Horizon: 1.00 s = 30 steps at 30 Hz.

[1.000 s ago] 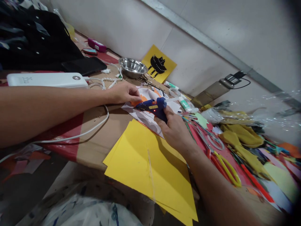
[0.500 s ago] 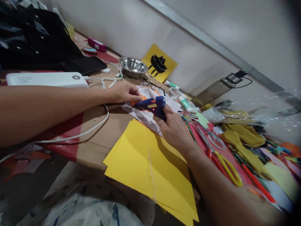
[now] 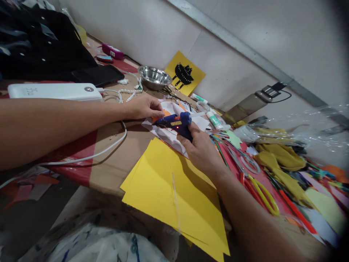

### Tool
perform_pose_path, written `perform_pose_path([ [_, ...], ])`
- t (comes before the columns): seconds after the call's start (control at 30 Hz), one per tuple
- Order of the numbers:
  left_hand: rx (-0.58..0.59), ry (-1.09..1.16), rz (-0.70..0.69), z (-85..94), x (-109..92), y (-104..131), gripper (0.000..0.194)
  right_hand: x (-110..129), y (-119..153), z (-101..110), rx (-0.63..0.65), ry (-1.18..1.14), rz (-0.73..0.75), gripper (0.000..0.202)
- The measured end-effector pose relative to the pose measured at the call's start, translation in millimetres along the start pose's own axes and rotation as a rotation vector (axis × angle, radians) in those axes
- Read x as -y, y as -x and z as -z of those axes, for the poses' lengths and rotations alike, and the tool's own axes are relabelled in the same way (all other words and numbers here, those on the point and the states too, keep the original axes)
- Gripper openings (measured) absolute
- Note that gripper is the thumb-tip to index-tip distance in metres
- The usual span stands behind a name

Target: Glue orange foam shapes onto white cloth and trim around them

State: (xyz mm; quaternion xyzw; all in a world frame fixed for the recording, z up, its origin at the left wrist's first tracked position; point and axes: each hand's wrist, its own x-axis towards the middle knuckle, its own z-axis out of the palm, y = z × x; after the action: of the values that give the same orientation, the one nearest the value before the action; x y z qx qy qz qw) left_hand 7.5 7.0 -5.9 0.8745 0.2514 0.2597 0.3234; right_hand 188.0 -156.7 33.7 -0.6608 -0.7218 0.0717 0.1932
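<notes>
My right hand (image 3: 200, 143) is wrapped around the handle of a blue glue gun (image 3: 177, 123) with a red light lit on its side. A clear glue stick (image 3: 198, 114) pokes out of its back end, and its nozzle points left, close to my left fingertips. With thumb and fingers pinched, my left hand (image 3: 145, 106) holds an orange paper cutout (image 3: 165, 113), partly hidden behind the gun. Beneath both lies crumpled white paper (image 3: 174, 140). Yellow sheets (image 3: 174, 189) are stacked in front, overhanging the table edge.
A steel bowl (image 3: 155, 77) stands behind my hands by a yellow card (image 3: 188, 71) with a black shape. On the left lie a white power bank (image 3: 54, 91), its cable and a phone (image 3: 99, 74). Scissors (image 3: 263, 194), glue sticks and paper scraps clutter the right. A bottle (image 3: 249, 105) leans against the wall.
The glue gun's nozzle has shifted slightly left and down near my left fingertips. My left hand stays in place.
</notes>
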Motion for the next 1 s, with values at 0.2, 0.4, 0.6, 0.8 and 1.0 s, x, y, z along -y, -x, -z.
perform_pose_path([
  [0.2,0.004,0.055,0.037,-0.8,0.1,1.2,0.033,-12.0,6.2,5.3,-0.012,0.039,-0.033,0.031],
  [0.4,0.006,0.082,0.042,-1.2,0.8,1.0,0.033,-13.5,4.7,2.6,-0.06,0.015,-0.016,0.028],
  [0.6,0.001,0.04,0.005,-0.6,1.5,-0.4,0.031,-3.6,-0.7,-4.4,-0.061,-0.006,-0.004,0.028],
  [0.8,0.005,0.034,0.006,-0.8,-1.7,0.1,0.031,-1.4,0.1,-4.1,-0.033,-0.011,0.01,0.032],
  [1.0,0.007,0.015,0.011,0.1,-2.2,0.2,0.032,-1.0,-2.3,-7.1,-0.041,-0.039,-0.001,0.036],
])
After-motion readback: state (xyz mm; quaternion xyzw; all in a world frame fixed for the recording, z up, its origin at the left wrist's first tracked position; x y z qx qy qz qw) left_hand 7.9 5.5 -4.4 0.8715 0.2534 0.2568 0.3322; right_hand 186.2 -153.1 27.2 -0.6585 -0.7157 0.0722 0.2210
